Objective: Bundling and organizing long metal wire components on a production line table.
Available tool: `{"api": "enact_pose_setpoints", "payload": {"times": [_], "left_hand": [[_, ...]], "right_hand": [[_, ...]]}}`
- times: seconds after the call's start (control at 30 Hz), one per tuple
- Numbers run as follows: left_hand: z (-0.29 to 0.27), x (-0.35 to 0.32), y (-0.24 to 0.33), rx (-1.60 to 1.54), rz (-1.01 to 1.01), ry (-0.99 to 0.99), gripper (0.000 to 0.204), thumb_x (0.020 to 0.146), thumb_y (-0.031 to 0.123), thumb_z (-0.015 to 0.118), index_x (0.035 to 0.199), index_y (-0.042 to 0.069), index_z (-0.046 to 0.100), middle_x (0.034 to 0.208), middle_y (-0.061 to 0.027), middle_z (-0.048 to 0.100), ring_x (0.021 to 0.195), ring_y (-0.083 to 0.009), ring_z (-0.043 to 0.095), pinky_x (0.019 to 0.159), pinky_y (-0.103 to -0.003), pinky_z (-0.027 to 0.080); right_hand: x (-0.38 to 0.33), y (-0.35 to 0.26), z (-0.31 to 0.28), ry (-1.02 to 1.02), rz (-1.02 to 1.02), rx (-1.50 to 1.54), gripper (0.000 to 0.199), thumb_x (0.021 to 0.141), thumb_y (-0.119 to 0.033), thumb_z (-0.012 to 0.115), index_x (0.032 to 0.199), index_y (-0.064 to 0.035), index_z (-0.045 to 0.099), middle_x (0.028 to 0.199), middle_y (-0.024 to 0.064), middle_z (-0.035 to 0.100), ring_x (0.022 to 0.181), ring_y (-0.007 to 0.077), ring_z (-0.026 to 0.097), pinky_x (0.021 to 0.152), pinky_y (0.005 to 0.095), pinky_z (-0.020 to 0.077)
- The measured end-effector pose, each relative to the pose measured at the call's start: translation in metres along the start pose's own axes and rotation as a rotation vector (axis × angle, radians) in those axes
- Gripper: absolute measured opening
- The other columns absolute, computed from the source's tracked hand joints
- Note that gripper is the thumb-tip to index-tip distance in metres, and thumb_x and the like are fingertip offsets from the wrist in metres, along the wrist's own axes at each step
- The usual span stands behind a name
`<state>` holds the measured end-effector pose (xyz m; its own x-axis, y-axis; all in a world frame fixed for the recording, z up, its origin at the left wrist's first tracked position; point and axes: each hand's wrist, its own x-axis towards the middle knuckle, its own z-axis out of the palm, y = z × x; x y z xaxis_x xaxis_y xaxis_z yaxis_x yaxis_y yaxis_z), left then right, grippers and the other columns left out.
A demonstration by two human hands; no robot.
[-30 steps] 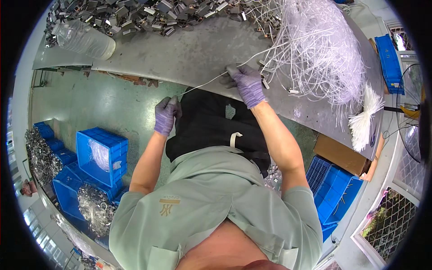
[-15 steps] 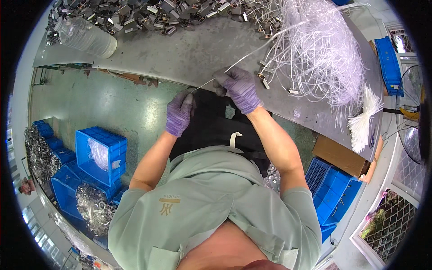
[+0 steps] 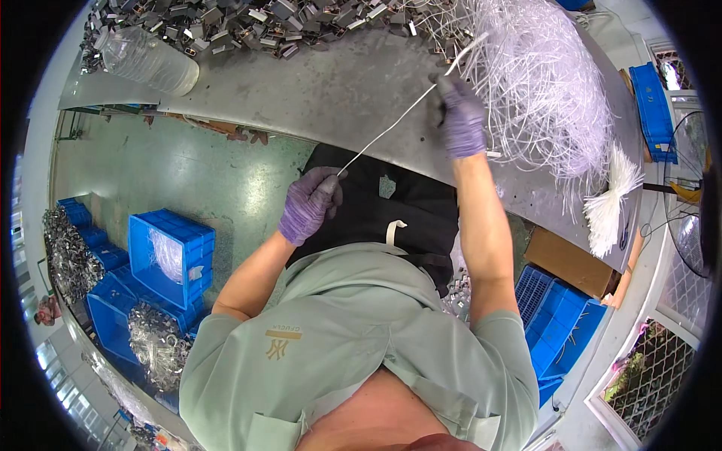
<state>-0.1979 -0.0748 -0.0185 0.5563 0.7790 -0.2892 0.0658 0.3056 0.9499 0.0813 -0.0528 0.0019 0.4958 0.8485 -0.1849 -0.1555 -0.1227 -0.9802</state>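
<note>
A thin white cord (image 3: 388, 128) runs taut on a slant between my two gloved hands. My left hand (image 3: 310, 204), in a purple-grey glove, pinches its lower end just off the table's front edge. My right hand (image 3: 462, 119), gloved the same, is over the table with its fingers closed round the cord farther up; it is slightly blurred. Beyond those fingers the cord's upper part reaches the big tangled heap of translucent white cords (image 3: 534, 98) on the right.
Many small dark grey blocks (image 3: 289, 26) cover the far side of the grey table (image 3: 301, 98). A clear plastic bottle (image 3: 150, 62) lies at the left. A white strip bundle (image 3: 613, 199) rests at the right edge. Blue crates (image 3: 169, 252) stand on the floor.
My right hand has moved up and right along the cord, toward the heap. My left hand has dropped slightly, and the stretch of cord between them is longer.
</note>
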Motion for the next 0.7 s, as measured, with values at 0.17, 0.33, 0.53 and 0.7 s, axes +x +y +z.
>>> {"api": "enact_pose_setpoints", "payload": {"times": [0.17, 0.33, 0.53, 0.7], "left_hand": [[0.002, 0.008, -0.002, -0.013, 0.011, -0.011, 0.037, 0.094, 0.033, 0.050, 0.107, -0.001, 0.056, 0.061, -0.0032, 0.052, 0.046, -0.0079, 0.044, 0.044, -0.021, 0.032], [0.005, 0.016, 0.002, 0.001, 0.051, 0.036, 0.048, 0.094, 0.042, 0.047, 0.117, 0.000, 0.050, 0.062, -0.0045, 0.052, 0.046, -0.0094, 0.046, 0.043, -0.022, 0.034], [0.008, 0.038, 0.017, -0.052, 0.107, -0.068, 0.054, 0.094, 0.045, 0.046, 0.124, 0.001, 0.045, 0.067, -0.0050, 0.055, 0.049, -0.0105, 0.048, 0.045, -0.022, 0.038], [0.019, 0.056, 0.021, -0.085, 0.139, -0.081, 0.058, 0.094, 0.049, 0.043, 0.127, 0.001, 0.043, 0.070, -0.0057, 0.055, 0.052, -0.0117, 0.050, 0.044, -0.023, 0.040]], "right_hand": [[-0.004, -0.013, 0.006, -0.050, 0.047, -0.038, 0.026, 0.087, -0.025, 0.062, 0.093, 0.0007, 0.059, 0.059, 0.0023, 0.050, 0.045, 0.0109, 0.043, 0.041, 0.0237, 0.0312], [-0.031, 0.005, 0.029, -0.184, 0.148, 0.192, 0.024, 0.085, -0.024, 0.065, 0.086, 0.0000, 0.060, 0.060, 0.0036, 0.055, 0.045, 0.0115, 0.048, 0.042, 0.0237, 0.0365], [-0.067, 0.006, 0.060, -0.327, 0.179, -0.047, 0.023, 0.085, -0.023, 0.064, 0.083, 0.0001, 0.061, 0.059, 0.0035, 0.056, 0.046, 0.0094, 0.051, 0.042, 0.0230, 0.0387], [-0.061, 0.001, 0.053, -0.317, 0.201, -0.065, 0.024, 0.086, -0.023, 0.063, 0.085, 0.0006, 0.061, 0.059, 0.0029, 0.056, 0.045, 0.0087, 0.049, 0.041, 0.0215, 0.0366]]}}
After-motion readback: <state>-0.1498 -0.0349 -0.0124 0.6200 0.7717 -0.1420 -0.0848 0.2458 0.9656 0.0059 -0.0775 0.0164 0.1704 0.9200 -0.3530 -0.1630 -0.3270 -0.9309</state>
